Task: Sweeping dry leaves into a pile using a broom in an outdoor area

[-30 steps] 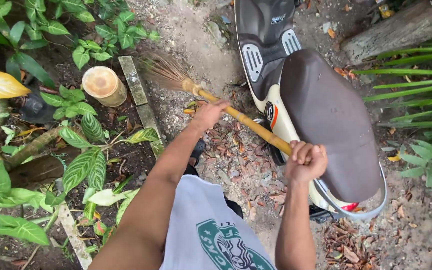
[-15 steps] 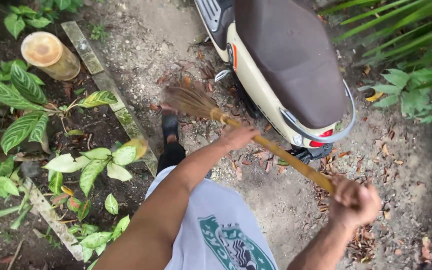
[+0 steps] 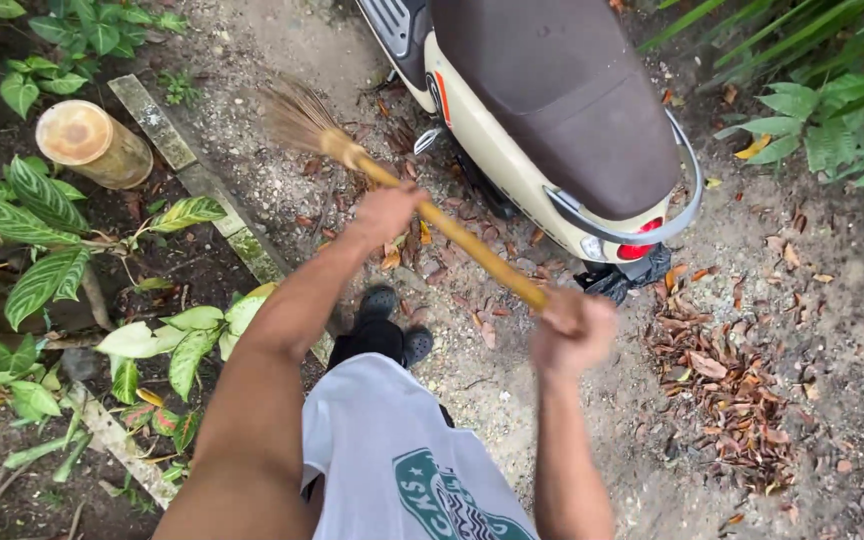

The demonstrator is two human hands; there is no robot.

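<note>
The ground [image 3: 832, 330] was bare grey-brown dirt with small stones, outdoors, and it filled most of the view. Green plants [image 3: 47, 240] with striped leaves stood along the 9 o'clock side, and more green leaves [image 3: 822, 110] hung in at 2 o'clock. A cream scooter [image 3: 552, 120] with a brown seat was parked at 12 to 1 o'clock, its red rear light turned toward the person. A narrow concrete edging [image 3: 202, 190] ran slanted from 11 o'clock down toward the centre, between the planted soil and the dirt path. A heap of dry brown leaves [image 3: 722, 390] lay at 4 o'clock, well apart from the scooter's rear wheel, and more leaves were scattered under the scooter. A cut wooden stump [image 3: 92, 145] stood at 10 o'clock among the plants.

The broom [image 3: 432, 220] had a long yellow wooden stick and a fan of thin brown bristles; it lay slanted across the centre, with the bristles at 11 o'clock near the scooter's front part. The left hand [image 3: 387, 212] was closed around the stick on its upper half. The right hand [image 3: 572, 328] was closed around the lower end of the stick at 4 o'clock from the centre, and it looked blurred. The person's dark shoes [image 3: 392, 320] stood on the dirt just below the stick.
</note>
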